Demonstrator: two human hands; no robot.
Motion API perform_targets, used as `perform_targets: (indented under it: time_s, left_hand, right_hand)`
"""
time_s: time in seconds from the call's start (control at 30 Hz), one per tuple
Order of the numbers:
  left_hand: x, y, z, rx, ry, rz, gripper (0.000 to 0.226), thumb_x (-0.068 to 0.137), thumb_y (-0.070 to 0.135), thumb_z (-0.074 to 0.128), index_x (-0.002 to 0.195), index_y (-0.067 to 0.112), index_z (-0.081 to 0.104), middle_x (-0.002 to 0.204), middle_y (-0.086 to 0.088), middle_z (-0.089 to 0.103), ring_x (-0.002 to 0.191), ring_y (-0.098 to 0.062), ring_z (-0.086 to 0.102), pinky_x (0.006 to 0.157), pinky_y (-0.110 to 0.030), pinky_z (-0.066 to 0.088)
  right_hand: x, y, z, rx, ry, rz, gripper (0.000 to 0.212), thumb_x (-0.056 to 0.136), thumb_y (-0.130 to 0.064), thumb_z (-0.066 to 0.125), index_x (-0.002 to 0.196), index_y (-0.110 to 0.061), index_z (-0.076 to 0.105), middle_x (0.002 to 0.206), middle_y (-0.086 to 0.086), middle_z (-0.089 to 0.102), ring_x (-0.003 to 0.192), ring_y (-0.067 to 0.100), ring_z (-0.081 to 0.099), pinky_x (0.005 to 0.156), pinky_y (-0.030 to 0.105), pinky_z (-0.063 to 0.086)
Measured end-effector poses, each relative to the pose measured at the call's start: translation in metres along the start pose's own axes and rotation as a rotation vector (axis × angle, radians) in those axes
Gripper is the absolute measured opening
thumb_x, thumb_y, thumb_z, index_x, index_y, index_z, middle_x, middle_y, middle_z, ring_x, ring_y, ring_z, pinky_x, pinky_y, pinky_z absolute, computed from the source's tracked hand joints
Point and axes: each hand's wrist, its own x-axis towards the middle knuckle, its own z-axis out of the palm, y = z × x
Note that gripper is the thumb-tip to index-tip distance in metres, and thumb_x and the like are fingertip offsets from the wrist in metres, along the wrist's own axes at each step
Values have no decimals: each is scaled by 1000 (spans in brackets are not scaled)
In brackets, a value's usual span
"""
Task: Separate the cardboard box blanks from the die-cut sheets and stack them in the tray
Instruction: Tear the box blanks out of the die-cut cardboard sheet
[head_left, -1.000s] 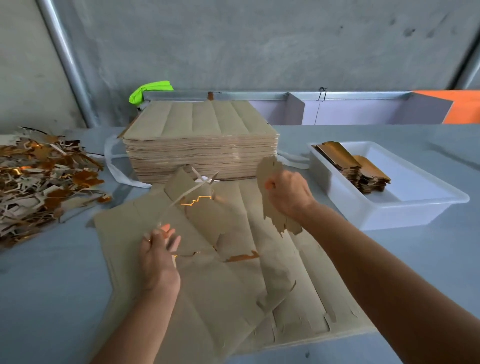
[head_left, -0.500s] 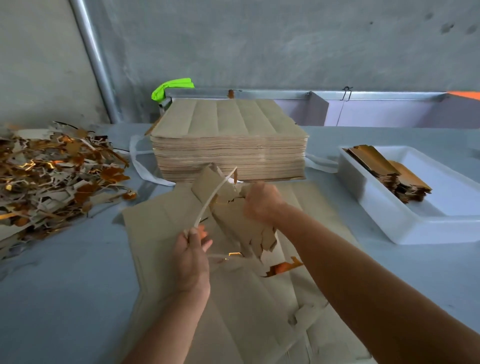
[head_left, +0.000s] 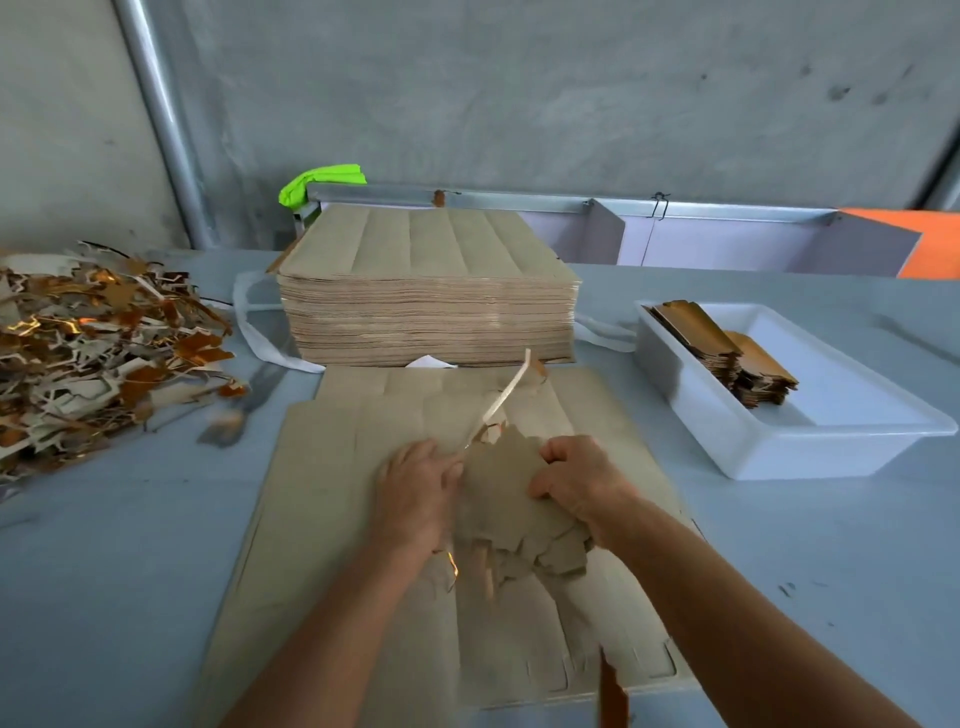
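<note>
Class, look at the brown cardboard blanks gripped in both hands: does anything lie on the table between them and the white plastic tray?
Nothing visible does. The brown cardboard blanks, held by the left hand and right hand, are separated from the white plastic tray only by flat die-cut sheet and bare grey table.

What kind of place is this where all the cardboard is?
Probably a packaging workshop. A tall stack of die-cut sheets sits on the grey worktable, a scrap pile lies to the left, and a white tray holds finished box blanks.
</note>
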Motion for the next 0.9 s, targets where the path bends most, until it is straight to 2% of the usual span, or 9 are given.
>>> perform_targets:
  time_s: [0.1,0.2,0.33,0.4,0.47,0.6,0.7,0.8,0.9]
  left_hand:
    - [1,0,1,-49,55,7,28,97,22,45,118,17,64,131,5,55,125,-15,42,102,-30,29]
    - [0,0,0,-77,49,40,28,94,19,50,119,14,62,128,4,58,123,-15,45,101,-32,33]
    - [2,-3,1,-31,77,40,24,93,15,50,111,5,63,122,-6,60,117,-19,51,99,-32,35]
    - [3,-2,2,-9,66,26,22,93,25,52,99,5,61,116,-7,60,115,-22,51,96,-32,35]
    - [4,0,1,86,52,9,28,92,39,52,96,12,58,112,-2,57,112,-23,49,92,-30,34]
    - [18,4,-7,339,13,23,37,96,47,43,120,22,56,122,-1,52,116,-21,41,93,-31,37]
    - [22,4,-12,491,-24,163,32,100,35,38,123,18,53,120,-6,52,118,-23,40,86,-32,41]
    - [24,5,-10,652,-88,273,28,97,13,39,122,10,51,119,-10,55,116,-26,44,84,-33,45]
    - [27,9,-6,759,-153,376,29,91,4,42,118,7,52,117,-10,59,113,-27,49,84,-32,45]
  right_hand:
    - [4,11,1,63,43,1,14,78,-7,63,74,-20,65,77,4,67,67,19,66,55,30,57]
    - [9,10,14,36,103,-67,12,78,-14,66,69,-17,60,69,1,63,60,14,60,49,25,49]
    - [5,12,1,184,401,-108,5,80,-6,55,79,-2,58,75,11,59,75,32,61,61,41,54]
    - [1,19,-19,294,537,-93,9,80,-6,55,84,2,57,78,16,60,79,40,61,61,47,54]
    - [-2,26,-37,370,613,-62,7,81,-7,54,87,-4,57,86,17,61,81,39,61,58,45,53]
    - [-5,32,-51,408,627,-81,41,84,-3,56,122,-14,49,96,0,50,74,12,50,51,26,44]
    - [-5,29,-45,446,558,-89,59,86,1,55,136,-24,39,110,1,41,78,13,48,54,30,49]
    - [1,29,-39,481,513,-54,41,87,3,52,119,-21,57,100,-2,51,86,20,56,77,41,57]
    - [8,31,-32,443,490,-52,27,88,1,52,87,-22,66,90,-3,59,81,18,59,74,36,56]
